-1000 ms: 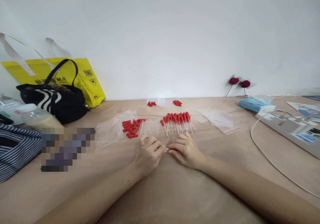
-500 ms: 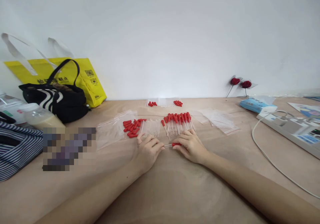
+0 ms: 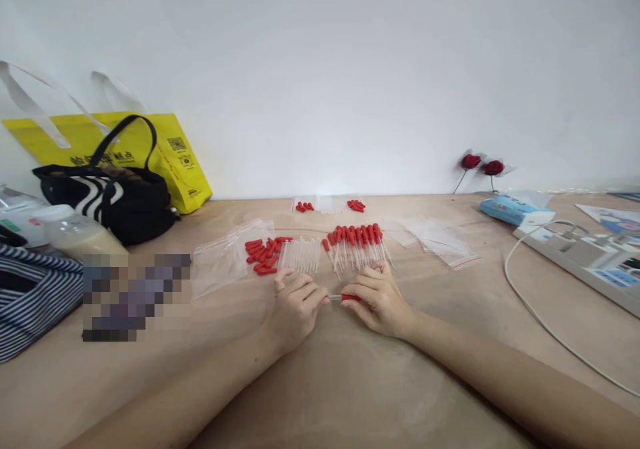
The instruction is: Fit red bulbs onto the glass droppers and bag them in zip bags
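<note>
Head view: the left hand (image 3: 300,305) pinches a thin clear tube (image 3: 335,297), and the right hand (image 3: 375,301) grips the red rubber bulb (image 3: 351,297) at its other end — tube and bulb level between the hands, just above or on the brown tabletop (image 3: 320,382), I cannot tell which. Beyond them lie loose red bulbs (image 3: 263,254), bare clear tubes (image 3: 300,255) and red-capped tubes (image 3: 356,243).
</note>
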`<state>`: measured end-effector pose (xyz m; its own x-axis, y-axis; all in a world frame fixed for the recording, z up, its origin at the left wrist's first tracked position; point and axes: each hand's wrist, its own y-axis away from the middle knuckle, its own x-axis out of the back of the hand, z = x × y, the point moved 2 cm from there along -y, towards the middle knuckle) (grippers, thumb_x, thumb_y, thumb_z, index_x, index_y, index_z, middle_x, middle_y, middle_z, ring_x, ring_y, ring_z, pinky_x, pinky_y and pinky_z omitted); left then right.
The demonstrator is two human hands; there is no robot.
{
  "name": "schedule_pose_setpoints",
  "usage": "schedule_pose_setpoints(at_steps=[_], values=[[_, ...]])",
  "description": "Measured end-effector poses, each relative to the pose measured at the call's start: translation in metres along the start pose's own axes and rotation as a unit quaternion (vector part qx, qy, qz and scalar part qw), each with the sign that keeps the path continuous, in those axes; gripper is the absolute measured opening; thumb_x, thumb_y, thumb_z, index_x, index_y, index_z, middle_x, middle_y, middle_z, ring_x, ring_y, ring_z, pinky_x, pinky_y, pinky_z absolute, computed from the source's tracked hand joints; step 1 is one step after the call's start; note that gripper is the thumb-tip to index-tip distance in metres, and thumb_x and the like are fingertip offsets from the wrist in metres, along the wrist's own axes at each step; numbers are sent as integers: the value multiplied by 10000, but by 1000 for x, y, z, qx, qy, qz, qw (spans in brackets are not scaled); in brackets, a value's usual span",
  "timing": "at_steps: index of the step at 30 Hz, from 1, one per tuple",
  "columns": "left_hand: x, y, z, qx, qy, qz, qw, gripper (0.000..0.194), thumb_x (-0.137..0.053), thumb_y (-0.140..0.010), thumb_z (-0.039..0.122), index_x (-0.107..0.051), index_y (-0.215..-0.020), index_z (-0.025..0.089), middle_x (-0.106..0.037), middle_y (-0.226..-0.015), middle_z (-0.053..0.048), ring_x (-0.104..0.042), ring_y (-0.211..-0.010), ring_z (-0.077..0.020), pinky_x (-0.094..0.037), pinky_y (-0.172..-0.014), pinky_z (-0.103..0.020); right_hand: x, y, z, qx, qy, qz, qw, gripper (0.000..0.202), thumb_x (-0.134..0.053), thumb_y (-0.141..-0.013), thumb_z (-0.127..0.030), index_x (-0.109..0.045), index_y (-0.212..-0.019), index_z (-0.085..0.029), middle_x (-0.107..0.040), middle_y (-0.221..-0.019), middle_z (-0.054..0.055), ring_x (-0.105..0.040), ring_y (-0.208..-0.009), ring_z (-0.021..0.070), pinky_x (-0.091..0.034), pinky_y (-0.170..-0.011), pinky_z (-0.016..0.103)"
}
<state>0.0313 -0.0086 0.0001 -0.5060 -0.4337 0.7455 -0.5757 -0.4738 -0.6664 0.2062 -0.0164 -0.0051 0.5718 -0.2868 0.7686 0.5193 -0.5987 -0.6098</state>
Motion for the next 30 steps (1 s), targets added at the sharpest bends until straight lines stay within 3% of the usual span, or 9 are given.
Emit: schedule_pose_setpoints(at_steps=[16, 21, 24, 26, 29, 30], values=[[-3, -2, 1, 1, -6, -20, 1000, 198, -413, -867, 198, -553, -727, 192, -610, -634, 34, -533, -698, -138, -193, -890, -426, 0, -1, 9, 5, 1, 2, 1000, 185, -469, -844, -309, -619, -819, -203, -637, -721, 13, -475, -687, 138, -245, -755, 346], [4, -9, -1, -1, 2, -96, 995, 186, -424, -848, 226, -576, -749, 182, -587, -729, -25, -504, -733, -170, -339, -758, -355, 2, -2, 8, 13, -9, 15, 1000, 179, -505, -821, -348, -618, -864, -216, -642, -773, 8, -494, -725, 136, -257, -758, 327], [10, -20, -9, 68, 44, -145, 986, 230, -386, -853, 227, -591, -770, 166, -572, -765, -50, -507, -715, -166, -382, -650, -281, 8, -4, 19, -32, 7, 62, 998, 246, -555, -774, -400, -609, -926, -214, -641, -820, 20, -515, -760, 152, -265, -743, 321], [11, -30, -18, 159, 72, -164, 971, 223, -390, -840, 220, -593, -766, 164, -585, -761, -41, -528, -711, -159, -392, -655, -267, 13, -4, 36, -108, 36, 112, 987, 229, -535, -786, -376, -610, -919, -206, -639, -789, 25, -528, -758, 162, -266, -725, 319], [0, -46, -36, 313, 94, -209, 922, 203, -440, -798, 254, -587, -686, 168, -618, -700, -16, -559, -682, -154, -394, -621, -243, 19, 1, 64, -220, 74, 177, 956, 177, -489, -799, -311, -617, -835, -194, -631, -712, 24, -541, -726, 172, -270, -704, 318], [-5, -52, -41, 338, 98, -222, 909, 231, -448, -791, 280, -583, -641, 166, -619, -657, -12, -564, -647, -151, -393, -592, -234, 20, 3, 72, -242, 81, 185, 949, 170, -484, -791, -299, -616, -811, -193, -630, -701, 23, -544, -724, 177, -273, -700, 316]])
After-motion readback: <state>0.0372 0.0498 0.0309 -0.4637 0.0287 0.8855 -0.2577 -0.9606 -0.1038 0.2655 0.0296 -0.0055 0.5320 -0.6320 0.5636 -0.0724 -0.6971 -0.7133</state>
